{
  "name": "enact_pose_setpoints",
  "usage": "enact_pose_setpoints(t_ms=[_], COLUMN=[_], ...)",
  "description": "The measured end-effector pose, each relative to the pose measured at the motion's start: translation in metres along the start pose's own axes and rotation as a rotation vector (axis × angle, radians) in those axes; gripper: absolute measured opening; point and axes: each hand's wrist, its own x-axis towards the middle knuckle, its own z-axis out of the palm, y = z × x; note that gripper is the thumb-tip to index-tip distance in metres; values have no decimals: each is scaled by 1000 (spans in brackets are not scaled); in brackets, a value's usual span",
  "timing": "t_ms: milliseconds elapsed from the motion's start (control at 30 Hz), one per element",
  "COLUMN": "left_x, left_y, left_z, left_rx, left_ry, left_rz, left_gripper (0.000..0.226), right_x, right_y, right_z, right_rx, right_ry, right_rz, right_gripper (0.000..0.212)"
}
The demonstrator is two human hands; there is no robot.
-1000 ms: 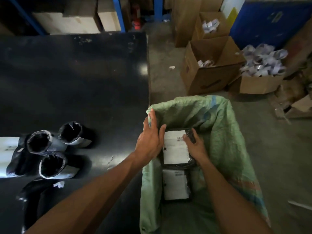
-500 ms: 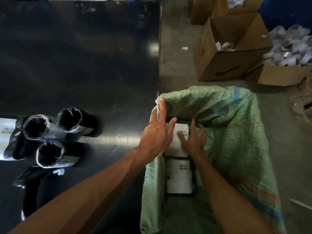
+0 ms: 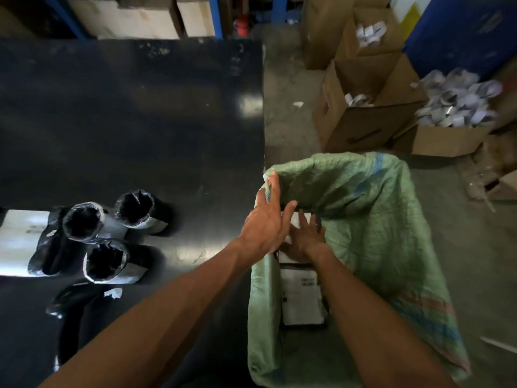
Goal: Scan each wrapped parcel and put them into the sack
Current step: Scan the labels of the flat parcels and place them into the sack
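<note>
A green woven sack (image 3: 372, 219) stands open beside the black table (image 3: 126, 121). Inside it lies a black-wrapped parcel with a white label (image 3: 300, 301). A second labelled parcel (image 3: 297, 219) lies just beyond it, mostly hidden by my hands. My right hand (image 3: 305, 239) rests on that second parcel with fingers spread and straight. My left hand (image 3: 267, 222) reaches over the sack's near-left rim, fingers extended and touching the fabric edge. Three upright black-wrapped rolls (image 3: 84, 222) (image 3: 137, 208) (image 3: 106, 261) stand on the table's left side.
A flat white-labelled parcel (image 3: 19, 242) and a dark wrapped one (image 3: 78, 303) lie by the rolls. Open cardboard boxes (image 3: 361, 127) holding paper scraps (image 3: 458, 102) stand on the concrete floor beyond the sack. Shelving with cartons (image 3: 126, 18) lines the back.
My right hand gripped the labelled parcel above the sack a second ago. It has lowered the parcel into the sack and now lies flat on it. My left hand stayed at the rim.
</note>
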Motion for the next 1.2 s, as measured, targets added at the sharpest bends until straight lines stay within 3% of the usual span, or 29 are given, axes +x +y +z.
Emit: enact_pose_setpoints(t_ms=[167,367,533,633,933,1200], left_x=[-18,-51,-71,-90,-157,-189], left_y=[-2,-51,-119,-157,-287,-396], left_z=[4,-45,-111,-157,-248,-271], left_rx=[-34,65,181,166,169,177], left_ry=[-4,145,356,411,516,374], left_rz=[36,141,80,-8,-231,-401], left_gripper=[81,75,79,70,67,70], right_x=[-46,-124,-183,-202,-219,-216], right_y=[16,22,-33,-89,-278,-413], right_z=[-12,-72,-127,-138,-109,-34], right_rx=[164,373,347,335,229,-40], right_ry=[95,481,680,756,662,417], right_rz=[77,107,0,-114,-397,-522], right_gripper=[90,69,58,53,60,64])
